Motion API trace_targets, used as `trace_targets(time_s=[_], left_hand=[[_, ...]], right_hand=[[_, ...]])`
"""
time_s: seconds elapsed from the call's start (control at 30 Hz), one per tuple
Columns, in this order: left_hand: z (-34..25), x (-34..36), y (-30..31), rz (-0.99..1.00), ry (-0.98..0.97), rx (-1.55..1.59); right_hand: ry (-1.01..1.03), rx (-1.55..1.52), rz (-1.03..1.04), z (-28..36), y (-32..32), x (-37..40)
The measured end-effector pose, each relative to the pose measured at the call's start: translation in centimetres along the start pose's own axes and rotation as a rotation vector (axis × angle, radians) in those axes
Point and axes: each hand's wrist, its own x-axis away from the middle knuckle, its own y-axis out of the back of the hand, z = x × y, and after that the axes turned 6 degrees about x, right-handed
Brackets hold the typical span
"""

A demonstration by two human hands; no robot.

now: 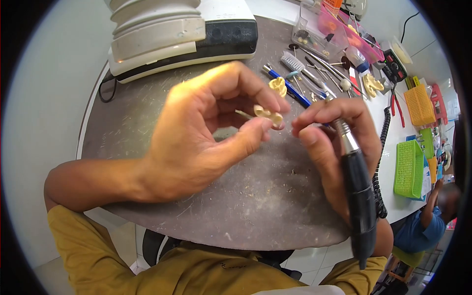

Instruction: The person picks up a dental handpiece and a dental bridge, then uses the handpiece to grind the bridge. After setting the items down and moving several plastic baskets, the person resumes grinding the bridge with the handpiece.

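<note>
My left hand point(189, 132) is raised over the grey worktop point(255, 206), thumb and fingertips pinching a small cream dental piece point(268, 115) with rounded, tooth-like bumps. A thin pale sliver sticks out from its left side. In my right hand point(324, 152) is a black rotary handpiece point(357, 191) with a metal collar, its body slanting down toward me. Fingers wrap the metal end, and its working tip is hidden behind them. The two hands face each other, the right fingertips a short gap from the dental piece.
Behind the hands lie a cream dental mould point(278, 86), a brush point(293, 62), blue pens and several metal tools. A dental cast point(372, 85) sits farther right. A bellows-hose machine point(182, 46) stands at back left. Right are a coiled cord point(377, 182), a green basket point(409, 169) and a person point(420, 228).
</note>
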Motion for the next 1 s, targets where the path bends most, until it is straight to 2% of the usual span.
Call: trace_targets(time_s=[0.03, 0.07, 0.13, 0.17, 0.2, 0.27, 0.3, 0.33, 0.4, 0.43, 0.47, 0.5, 0.53, 0.57, 0.6, 0.7, 0.73, 0.8, 0.83, 0.93, 1.0], left_hand=[[0.1, -0.3, 0.1, 0.003, -0.13, -0.069], [-0.2, -0.3, 0.4, 0.004, -0.124, -0.065], [-1.1, -0.5, 0.9, 0.258, -0.465, -0.857], [-0.3, -0.8, 1.1, 0.298, -0.708, -0.954], [-0.3, -0.6, 1.0, 0.302, -0.706, -0.953], [-0.2, 0.1, 0.6, 0.432, -0.681, -1.293], [-0.6, 0.1, 0.5, 0.494, -0.599, -1.395], [-0.9, 0.0, 0.5, 0.498, -0.597, -1.395], [-1.4, -0.3, 0.8, 0.481, -0.477, -1.296], [-1.0, -0.8, 1.3, 0.403, -0.502, -1.088], [-1.1, -0.5, 1.1, 0.399, -0.504, -1.092], [-1.2, -0.2, 0.6, 0.248, -0.115, -0.627], [-1.3, -0.1, 0.2, 0.09, 0.254, -0.149], [-1.0, -0.3, 0.3, 0.072, 0.281, -0.021], [-1.1, -0.3, 0.5, 0.064, 0.274, -0.021], [-1.2, -0.4, 0.7, 0.035, 0.453, 0.223], [-1.1, -0.4, 0.7, 0.029, 0.448, 0.23], [-1.1, -0.4, 0.7, 0.018, 0.494, 0.302], [-1.2, -0.4, 0.7, 0.013, 0.492, 0.306], [-1.5, -0.5, 0.7, 0.006, 0.519, 0.296], [-1.4, -0.5, 0.6, 0.015, 0.534, 0.299]], right_hand=[[0.022, 0.056, -0.002, -0.2, 0.6, -0.1], [0.047, 0.113, -0.002, -0.4, 1.0, -0.2], [-0.028, 0.162, -0.015, -0.1, 1.4, -0.2], [-0.094, 0.209, -0.026, 0.1, 1.5, -0.2], [-0.097, 0.207, -0.029, 0.2, 1.5, -0.3], [-0.119, 0.211, -0.027, 0.3, 1.4, -0.3], [-0.122, 0.208, -0.03, 0.2, 1.4, -0.3], [-0.114, 0.197, -0.024, 0.1, 1.4, -0.3], [-0.105, 0.186, -0.017, 0.1, 1.4, -0.2], [-0.104, 0.193, -0.021, 0.2, 1.4, -0.1], [-0.101, 0.2, -0.025, 0.3, 1.4, -0.1], [-0.093, 0.2, -0.021, 0.1, 1.8, -0.3], [0.041, 0.293, 0.018, -0.2, 2.3, -0.4], [0.176, 0.385, 0.059, -0.3, 2.6, -0.6], [0.184, 0.386, 0.066, -0.1, 2.6, -0.6], [0.208, 0.524, 0.14, 1.2, 2.8, -0.1], [0.21, 0.527, 0.15, 0.8, 2.7, -0.1], [0.281, 0.379, 0.139, 0.0, 2.2, 0.3], [0.182, 0.288, 0.153, 0.4, 2.0, 0.6], [0.305, 0.162, 0.125, -0.3, 1.0, 0.6], [0.274, 0.148, 0.149, -0.2, 1.0, 0.7]])
